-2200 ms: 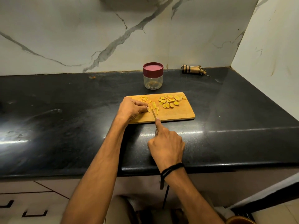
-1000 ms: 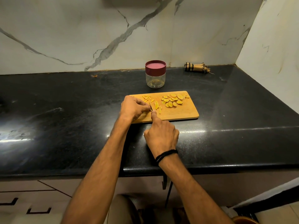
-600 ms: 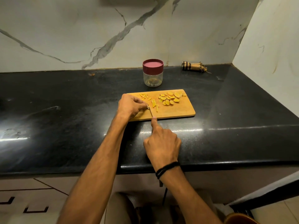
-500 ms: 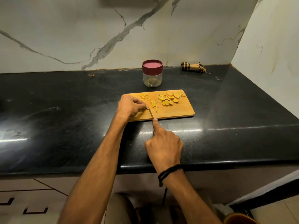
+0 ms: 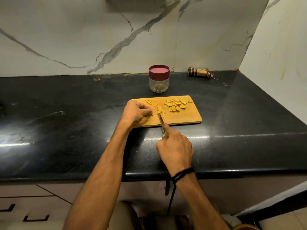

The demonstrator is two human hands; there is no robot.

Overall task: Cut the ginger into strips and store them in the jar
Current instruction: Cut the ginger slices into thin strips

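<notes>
In right hand [image 5: 175, 151], half-hidden knife [image 5: 160, 119]

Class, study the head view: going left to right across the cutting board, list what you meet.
left hand → ginger strips → ginger slices. The knife is left out, since it overlaps the strips.

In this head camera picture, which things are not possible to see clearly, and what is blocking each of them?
Head view:
Knife: the handle is almost all hidden inside the right hand; only a green bit shows.
Left hand: its curled fingers hide what they pin down.
Jar: any contents are too small and glary to tell.
Brown round thing, bottom right: cut off by the edge.
</notes>
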